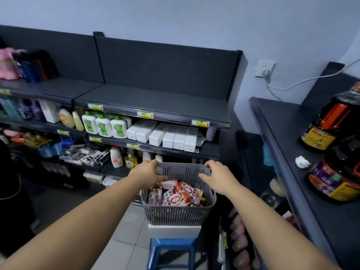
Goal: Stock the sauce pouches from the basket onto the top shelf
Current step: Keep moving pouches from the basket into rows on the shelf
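Two bare hands reached for a grey slotted basket (178, 208) that sat on a white block (174, 230) atop a blue stool (171, 252) in a shop aisle. To the left of the grip stood dark shelving, its lower tiers filled with green-capped bottles (104, 125) and white boxes (169, 136). The left hand (149, 172) lay curled over the basket's far left rim, fingers wrapped on the outside and thumb toward the inside, gripping the rim. Between and just below the two hands, pink-and-red sauce pouches (178, 194) lay heaped inside the basket, none of them lifted. The right hand (218, 176) rested on the far right rim, fingers bent over the edge and thumb stretched inward along it; whether it clasped the rim firmly could not be told. Above and beyond both hands ran the top shelf (155, 102), bare along this stretch, with yellow-and-green price tags (145, 114) on its front edge. To the right of the grip, a dark counter (288, 137) carried large dark jugs (329, 121) and a crumpled white tissue (302, 162).
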Available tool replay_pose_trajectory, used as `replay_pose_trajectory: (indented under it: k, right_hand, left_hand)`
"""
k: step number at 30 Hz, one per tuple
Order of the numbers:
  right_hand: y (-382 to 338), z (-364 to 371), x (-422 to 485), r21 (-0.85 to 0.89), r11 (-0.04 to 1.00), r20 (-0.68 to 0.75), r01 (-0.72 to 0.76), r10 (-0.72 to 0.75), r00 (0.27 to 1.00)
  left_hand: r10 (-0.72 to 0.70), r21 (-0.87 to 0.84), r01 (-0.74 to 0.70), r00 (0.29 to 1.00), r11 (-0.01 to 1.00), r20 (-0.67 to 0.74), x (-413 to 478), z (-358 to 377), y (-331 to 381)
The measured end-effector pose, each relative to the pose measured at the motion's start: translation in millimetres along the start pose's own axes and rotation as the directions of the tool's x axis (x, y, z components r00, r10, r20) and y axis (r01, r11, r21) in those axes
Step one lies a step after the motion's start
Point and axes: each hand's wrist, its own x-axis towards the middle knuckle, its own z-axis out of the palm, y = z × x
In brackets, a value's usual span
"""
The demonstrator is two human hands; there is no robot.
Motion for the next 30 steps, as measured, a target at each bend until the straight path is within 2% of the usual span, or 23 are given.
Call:
replay_pose_trajectory:
  k: [6,15,20,24,30]
  right_hand:
    - [-2,19,66,-0.012,0.999,0.022,-0.036,0.036,0.999]
    - [13,68,145,-0.033,0.978,0.113,-0.208,0.211,0.971]
    - [28,110,170,-0.033,0.964,0.238,-0.265,0.265,0.934]
    - [43,153,188,-0.073,0.966,0.335,-0.250,0.260,0.906]
    - [67,232,201,-0.074,0.949,0.481,-0.307,0.303,0.823]
  left_hand:
    - [0.031,0.006,-0.031,0.999,0.999,0.043,73,3,-9]
    - [0.080,0.026,-0.088,0.974,0.996,0.213,178,28,-36]
    - [0.047,0.050,-0.066,0.948,0.997,0.315,205,67,-52]
    - [-0.001,0.054,-0.020,0.931,0.998,0.366,219,107,-63]
    - [-0.081,0.071,0.054,0.881,0.996,0.466,219,170,-79]
